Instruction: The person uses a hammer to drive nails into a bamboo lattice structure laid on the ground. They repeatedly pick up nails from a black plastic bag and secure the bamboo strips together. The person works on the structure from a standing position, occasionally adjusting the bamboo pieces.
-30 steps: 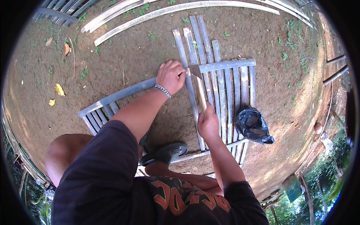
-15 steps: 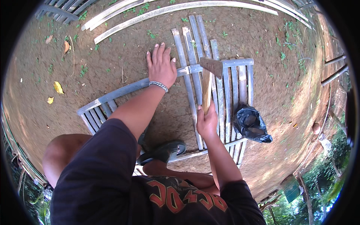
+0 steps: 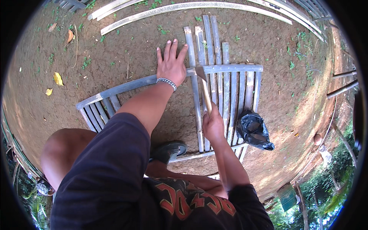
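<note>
My right hand (image 3: 213, 124) is wrapped round the wooden handle of a hammer (image 3: 206, 93). Its dark, wedge-shaped metal head is down at the bluish-grey cross rail (image 3: 234, 68), beside a slat; whether it touches is hard to tell. My left hand (image 3: 172, 66), fingers spread and palm down, lies along the rail to the left of the hammer head and holds nothing. Bamboo slats (image 3: 226, 92) run lengthwise beneath the rail on its right half, some sticking out past it. Shorter slats (image 3: 100, 115) sit under its left end.
A black plastic bag (image 3: 253, 130) rests on the right-hand slats. Long pale bamboo strips (image 3: 195, 5) lie across the far ground. My sandalled foot (image 3: 168, 151) is by the near rail (image 3: 193, 156). Yellow leaves (image 3: 58, 79) dot the dirt at left.
The hammer head has come down from above the slats onto the rail area, moving left. My left hand has shifted slightly right with its fingers spread wider.
</note>
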`<state>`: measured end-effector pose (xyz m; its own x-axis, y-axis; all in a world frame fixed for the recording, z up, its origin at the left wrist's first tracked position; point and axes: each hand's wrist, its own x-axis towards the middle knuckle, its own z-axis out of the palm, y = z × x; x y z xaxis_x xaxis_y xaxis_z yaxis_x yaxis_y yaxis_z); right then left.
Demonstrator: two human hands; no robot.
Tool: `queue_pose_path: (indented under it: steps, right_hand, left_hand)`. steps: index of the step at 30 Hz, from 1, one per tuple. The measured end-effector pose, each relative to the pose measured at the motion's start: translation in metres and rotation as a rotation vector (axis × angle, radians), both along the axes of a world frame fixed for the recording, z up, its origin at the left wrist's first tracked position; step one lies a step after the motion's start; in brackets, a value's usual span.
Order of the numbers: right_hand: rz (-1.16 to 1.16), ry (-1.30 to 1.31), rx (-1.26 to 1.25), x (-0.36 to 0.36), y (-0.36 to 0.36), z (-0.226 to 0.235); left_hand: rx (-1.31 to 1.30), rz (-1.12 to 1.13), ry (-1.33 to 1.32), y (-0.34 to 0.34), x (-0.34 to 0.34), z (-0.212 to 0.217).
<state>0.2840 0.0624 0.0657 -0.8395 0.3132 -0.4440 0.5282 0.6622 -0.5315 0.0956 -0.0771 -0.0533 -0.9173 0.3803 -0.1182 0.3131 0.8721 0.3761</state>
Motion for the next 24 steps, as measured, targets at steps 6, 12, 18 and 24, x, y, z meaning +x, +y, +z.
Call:
queue_pose_path:
  steps: [6,12,18,24]
  right_hand:
    - [-0.125,0.323,-0.111,-0.020,-0.005,0.035]
    - [0.179,0.139,0.178,0.002,0.002,-0.016]
    - [-0.192,0.658,-0.123,-0.008,-0.009,0.004]
    - [-0.072,-0.022,0.074,-0.007,-0.014,-0.008]
  left_hand:
    - [-0.017,-0.071,0.019,-0.008,0.000,0.007]
    - [0.006,-0.076,0.000,-0.002,-0.003,0.007]
    - [0.000,-0.060,0.000,-0.007,0.000,0.006]
    - [0.009,-0.054,0.014,-0.004,-0.004,0.006]
